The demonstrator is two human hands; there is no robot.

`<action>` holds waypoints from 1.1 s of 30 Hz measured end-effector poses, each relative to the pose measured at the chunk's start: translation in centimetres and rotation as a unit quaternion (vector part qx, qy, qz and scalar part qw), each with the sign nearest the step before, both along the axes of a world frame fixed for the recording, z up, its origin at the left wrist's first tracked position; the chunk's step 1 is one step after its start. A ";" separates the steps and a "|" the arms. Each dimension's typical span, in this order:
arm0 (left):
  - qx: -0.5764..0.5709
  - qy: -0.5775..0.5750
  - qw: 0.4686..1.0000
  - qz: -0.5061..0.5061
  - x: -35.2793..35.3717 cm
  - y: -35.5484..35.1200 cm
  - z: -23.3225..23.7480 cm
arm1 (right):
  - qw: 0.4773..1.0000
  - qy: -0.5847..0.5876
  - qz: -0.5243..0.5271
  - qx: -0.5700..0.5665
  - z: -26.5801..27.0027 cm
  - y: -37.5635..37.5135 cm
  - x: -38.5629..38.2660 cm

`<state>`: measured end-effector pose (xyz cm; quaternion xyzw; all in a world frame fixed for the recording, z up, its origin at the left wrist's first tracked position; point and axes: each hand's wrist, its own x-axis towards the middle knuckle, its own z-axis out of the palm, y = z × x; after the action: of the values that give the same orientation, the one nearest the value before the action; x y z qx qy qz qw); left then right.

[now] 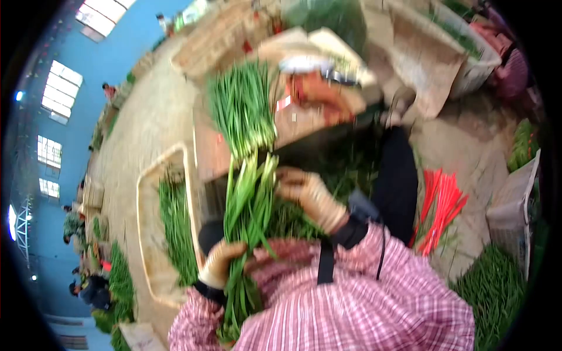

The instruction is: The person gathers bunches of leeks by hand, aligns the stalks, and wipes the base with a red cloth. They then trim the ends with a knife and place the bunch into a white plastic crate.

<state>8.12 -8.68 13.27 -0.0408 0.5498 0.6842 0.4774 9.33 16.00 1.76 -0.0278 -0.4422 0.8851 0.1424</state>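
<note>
A loose bunch of garlic chives, with long flat leaves and pale stem ends, hangs upright before my chest. My left hand, in a pale glove, is closed around its leafy lower part. Beside the pale ends is my gloved right hand, fingers curled in against the bunch's edge; what they pinch, if anything, is too blurred to make out. Just beyond, a thick, neat pile of chives lies on a low board, stem ends toward me.
A pale plastic tub holding more greens stands at left. Red ties lie on the floor at right, near a heap of greens. An orange-brown cloth covers part of the board. Another person sits at far right.
</note>
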 end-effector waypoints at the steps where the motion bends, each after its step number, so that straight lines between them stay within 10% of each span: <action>1: 0.000 0.023 1.000 0.003 0.1 0.7 0.3 | 0.999 -0.017 -0.003 -0.034 0.1 0.1 0.1; 10: -0.020 0.012 0.991 -0.129 -2.0 -0.2 -0.5 | 0.969 -0.018 0.067 -0.236 1.5 1.6 -0.6; 14: -0.152 0.229 0.956 -0.097 -1.2 5.0 3.0 | 0.955 0.060 0.138 -0.256 2.0 2.3 -0.6; 16: -0.127 0.525 0.825 -0.164 -2.5 6.9 0.8 | 0.955 0.132 0.142 -0.226 5.4 3.7 0.2; 18: -0.380 0.658 0.584 -0.285 -2.0 9.8 4.0 | 0.965 0.135 0.081 -0.208 6.6 5.8 0.6; 23: -0.322 0.806 0.451 -0.208 -3.1 16.0 1.4 | 0.972 0.111 -0.059 -0.200 9.5 11.6 1.7; 30: -0.343 0.742 0.517 -0.255 -3.6 11.2 2.1 | 0.955 0.070 -0.207 -0.198 10.8 15.7 3.5; 32: -0.213 0.724 0.636 -0.158 -2.5 9.1 3.1 | 0.961 0.084 -0.239 -0.115 10.6 15.1 3.4; 33: -0.086 0.561 0.808 -0.159 -0.6 9.5 5.1 | 0.967 0.084 -0.220 -0.102 10.3 14.8 3.4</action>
<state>7.56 0.79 18.41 0.3972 0.7770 0.4528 0.1829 12.71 30.77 12.05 -0.0643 -0.3195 0.8716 0.3661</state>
